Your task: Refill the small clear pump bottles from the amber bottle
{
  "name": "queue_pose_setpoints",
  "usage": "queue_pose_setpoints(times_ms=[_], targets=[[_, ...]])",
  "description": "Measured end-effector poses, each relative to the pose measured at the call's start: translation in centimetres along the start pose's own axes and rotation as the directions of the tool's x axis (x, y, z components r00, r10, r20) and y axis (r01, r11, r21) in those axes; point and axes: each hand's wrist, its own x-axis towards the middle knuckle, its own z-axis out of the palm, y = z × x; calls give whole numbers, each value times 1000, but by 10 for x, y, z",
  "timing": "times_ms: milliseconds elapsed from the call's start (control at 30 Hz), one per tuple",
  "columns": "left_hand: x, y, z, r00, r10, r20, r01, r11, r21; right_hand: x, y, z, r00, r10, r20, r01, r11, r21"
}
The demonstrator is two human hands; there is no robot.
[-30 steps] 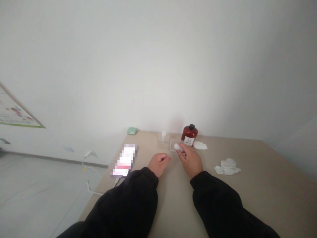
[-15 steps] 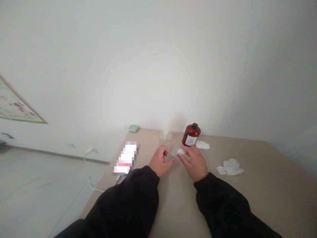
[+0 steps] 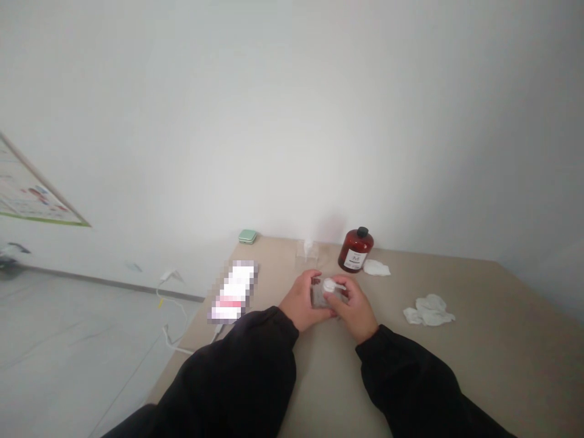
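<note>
A small clear, square-sided pump bottle with a white pump top is between my hands, over the middle of the table. My left hand curves around its left side, fingers at the far edge and thumb at the near one. On the right, my right hand closes on the bottle by its white top and right side. Just beyond stands a clear container with something white at its top. A brown-red bottle with a black cap and white label stands behind my right hand.
Crumpled white tissues lie to the right, and another white tissue lies beside the brown-red bottle. A phone with a white cable is on the left. At the back left corner sits a green case, near the wall.
The clear pump bottle has come upright and nearer to me. My left hand, apart from it before, has closed around its side; my right hand keeps its hold at the white top.
</note>
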Motion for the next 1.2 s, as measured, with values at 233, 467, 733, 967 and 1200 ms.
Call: queue_pose_setpoints(times_ms=[233, 467, 733, 967, 1200], targets=[[1, 4, 0, 1000, 13, 28, -14, 999, 33, -3, 7, 11, 984, 177, -9, -174, 973, 152], [1, 3, -3, 986, 149, 69, -154, 986, 62, -1, -4, 6, 982, 182, -43, -178, 980, 91], [3, 8, -5, 967, 227, 113, -237, 967, 92, 2, -5, 2, 995, 100, -12, -99, 992, 77], [3, 9, -7, 967, 223, 124, -233, 970, 70, 4, 5, -1, 997, 28, 74, -33, 997, 67], [4, 13, -6, 968, 223, 116, -230, 972, 46, -1, 12, 10, 998, 64, -4, -63, 989, 133]])
